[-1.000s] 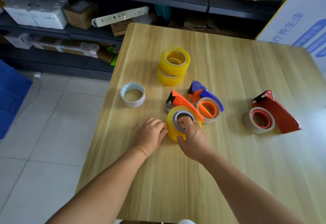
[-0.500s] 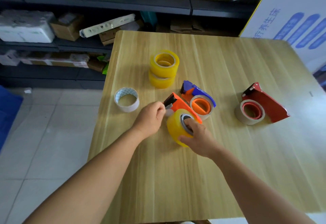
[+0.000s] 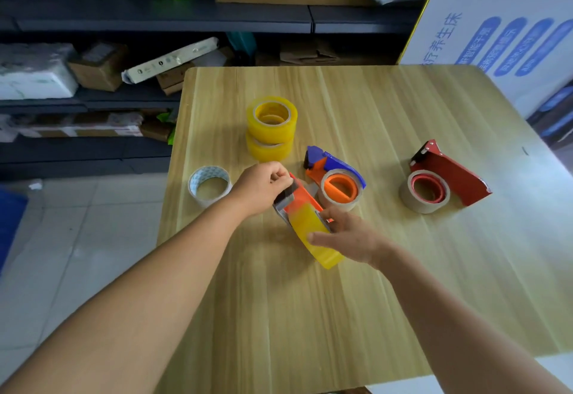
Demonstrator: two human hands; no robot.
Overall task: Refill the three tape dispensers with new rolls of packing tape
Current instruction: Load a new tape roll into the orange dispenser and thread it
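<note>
On the wooden table (image 3: 356, 300), both hands grip: left hand (image 3: 260, 189) hides the orange dispenser (image 3: 302, 200) head, right hand (image 3: 347, 232) the yellow roll (image 3: 310, 229).

stacked rolls (image 3: 271, 128) behind held dispenser (image 3: 302, 200) | empty core (image 3: 210, 184) left

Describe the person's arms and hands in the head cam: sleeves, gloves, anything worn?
Both arms are bare along all that shows, from the frame's bottom edge to the wrists; no sleeve is in view. The left hand and right hand are ungloved. No watch, bracelet, ring or marking shows on either. Fingernails are too small to judge.
</note>
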